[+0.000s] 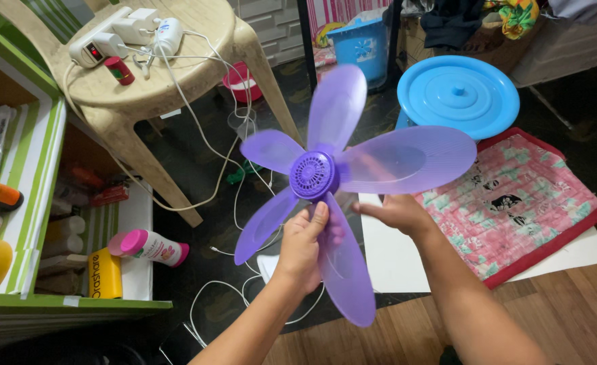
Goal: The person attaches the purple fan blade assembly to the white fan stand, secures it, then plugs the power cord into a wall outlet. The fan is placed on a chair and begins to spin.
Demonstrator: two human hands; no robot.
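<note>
I hold a translucent purple fan blade (332,172) with several petals and a ribbed round hub, upright in front of me. My left hand (300,247) grips it below the hub, thumb pressed against the hub's lower edge, fingers behind the lower petals. My right hand (394,211) reaches in from the right and touches the back of the blade just under the large right petal, fingers partly hidden by it.
A beige plastic stool (176,74) at upper left carries a power strip (99,44), chargers and white cables trailing to the dark floor. A green-striped shelf (41,162) with bottles stands left. A blue round lid (458,94) and a pink patterned mat (515,203) lie right.
</note>
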